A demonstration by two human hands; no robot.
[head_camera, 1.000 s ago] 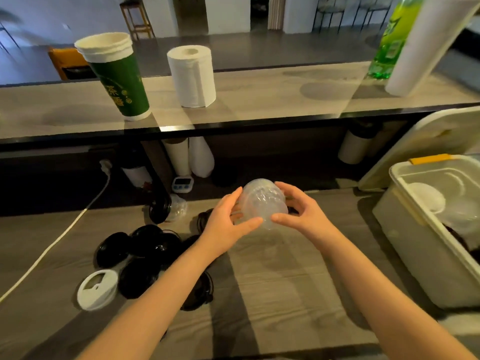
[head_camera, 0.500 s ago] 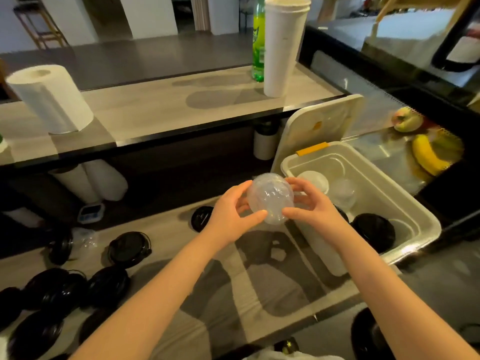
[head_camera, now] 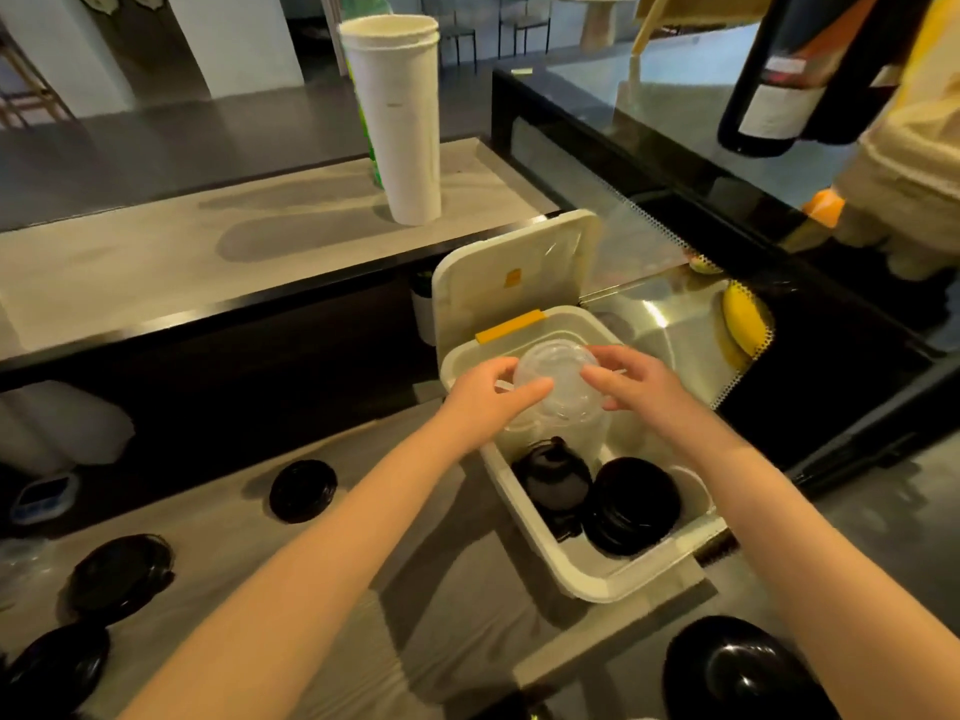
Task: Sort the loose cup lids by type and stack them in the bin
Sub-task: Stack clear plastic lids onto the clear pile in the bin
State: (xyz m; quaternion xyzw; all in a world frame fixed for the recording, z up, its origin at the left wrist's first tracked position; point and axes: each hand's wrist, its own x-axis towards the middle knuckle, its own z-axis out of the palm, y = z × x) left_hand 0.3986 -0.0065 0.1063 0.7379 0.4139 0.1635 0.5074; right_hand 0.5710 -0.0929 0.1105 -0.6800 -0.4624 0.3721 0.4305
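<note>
Both hands hold a clear dome lid (head_camera: 558, 376) over the far end of the white plastic bin (head_camera: 613, 584), above its open top. The left hand (head_camera: 488, 397) grips the lid's left side, thumb across the front and fingers curled behind; the right hand (head_camera: 639, 387) pinches the right side with bent fingers. Whether this is one lid or several nested together cannot be told. Inside the bin's near end sit two stacks of black lids side by side: a flat round stack (head_camera: 631, 504) on the right and a darker, blurrier one (head_camera: 553, 480) just left of it. The hinged bin cover (head_camera: 514, 262) stands upright at the far edge, with an orange latch (head_camera: 511, 326) on the rim below it. On the wooden counter left of the bin, loose black lids lie apart from each other: one (head_camera: 303, 490) nearest the bin, another (head_camera: 122, 576) farther left, a third (head_camera: 57, 678) at the lower left corner. On the raised shelf behind stands a tall stack of white paper cups (head_camera: 400, 122) with a green bottle (head_camera: 371, 148) partly hidden behind it. A banana (head_camera: 743, 322) lies to the right of the bin.
</note>
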